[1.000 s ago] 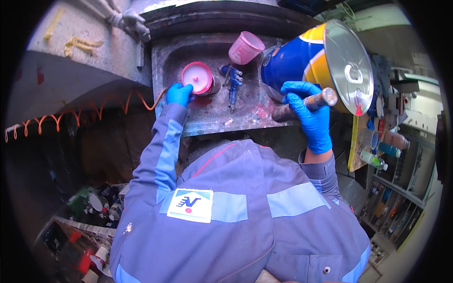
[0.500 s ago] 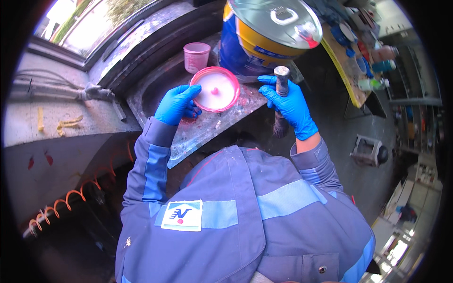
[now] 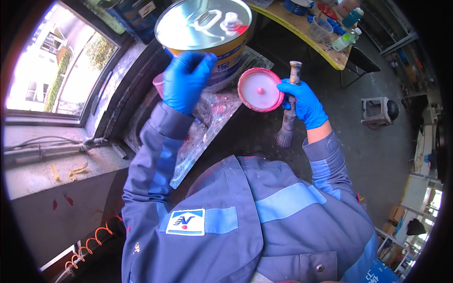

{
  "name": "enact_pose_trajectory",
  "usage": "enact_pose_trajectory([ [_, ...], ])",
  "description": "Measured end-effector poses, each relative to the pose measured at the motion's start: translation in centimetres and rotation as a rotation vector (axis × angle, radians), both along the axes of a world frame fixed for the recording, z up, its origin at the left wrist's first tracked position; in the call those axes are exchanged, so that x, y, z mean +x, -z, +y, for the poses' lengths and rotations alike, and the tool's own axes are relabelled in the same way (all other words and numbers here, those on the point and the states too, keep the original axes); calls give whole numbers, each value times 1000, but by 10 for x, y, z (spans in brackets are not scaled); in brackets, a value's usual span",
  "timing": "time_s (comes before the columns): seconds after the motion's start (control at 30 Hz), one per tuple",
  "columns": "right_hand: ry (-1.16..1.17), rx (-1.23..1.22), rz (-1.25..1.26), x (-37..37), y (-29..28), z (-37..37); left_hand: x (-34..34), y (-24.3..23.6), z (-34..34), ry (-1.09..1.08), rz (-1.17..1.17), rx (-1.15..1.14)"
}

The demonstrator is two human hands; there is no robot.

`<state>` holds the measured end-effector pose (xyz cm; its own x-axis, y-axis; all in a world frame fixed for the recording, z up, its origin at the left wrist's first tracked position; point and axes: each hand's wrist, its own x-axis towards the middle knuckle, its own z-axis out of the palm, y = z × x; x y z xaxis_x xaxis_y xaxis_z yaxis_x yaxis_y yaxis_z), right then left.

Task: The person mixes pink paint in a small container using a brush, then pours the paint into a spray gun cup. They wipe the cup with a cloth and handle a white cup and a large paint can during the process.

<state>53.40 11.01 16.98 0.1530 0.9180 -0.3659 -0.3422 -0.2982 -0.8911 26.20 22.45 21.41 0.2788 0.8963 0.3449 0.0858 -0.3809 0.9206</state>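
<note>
In my right hand [image 3: 304, 104], closed in a blue glove, are a paint-stained round brush [image 3: 288, 123], bristles down, and a round lid [image 3: 257, 96]. The lid has a pink rim, a whitish face and a small pink knob at its centre. My left hand [image 3: 185, 82], also gloved in blue, is raised in front of the large metal pail [image 3: 203, 28]. Its thumb stands apart from the fingers and nothing shows in it. Behind that wrist a pink plastic cup [image 3: 158, 85] is mostly hidden.
The pail has a silver lid and stands on a paint-spattered bench [image 3: 207, 137] by the window. A wooden table [image 3: 325, 54] at the far right holds bottles and a clear cup. A grey stool [image 3: 375, 113] stands on the floor to the right.
The pink-rimmed lid has passed from my left hand to my right, which still holds the brush. My left hand has moved up toward the pail. The whole view has shifted.
</note>
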Motion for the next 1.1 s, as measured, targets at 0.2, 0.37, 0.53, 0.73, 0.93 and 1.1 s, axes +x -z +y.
enact_pose_trajectory([
  [0.2, 144, 38, -137, 56, 0, -2, 43, -25, 145, 17, 853, 762],
  [0.37, 182, 47, -137, 87, 5, -13, 51, -25, 180, 100, 950, 593],
  [0.53, 278, 53, -93, 104, 15, -22, 73, -44, 174, 238, 500, -200],
  [0.73, 460, 52, -60, 104, 19, -25, 86, -18, 164, 128, 308, -172],
  [0.93, 510, 30, -94, 91, 16, -26, 88, -19, 163, -68, 102, -163],
  [1.1, 530, -25, -97, 83, 15, -39, 108, -26, 95, -5, -70, -140],
])
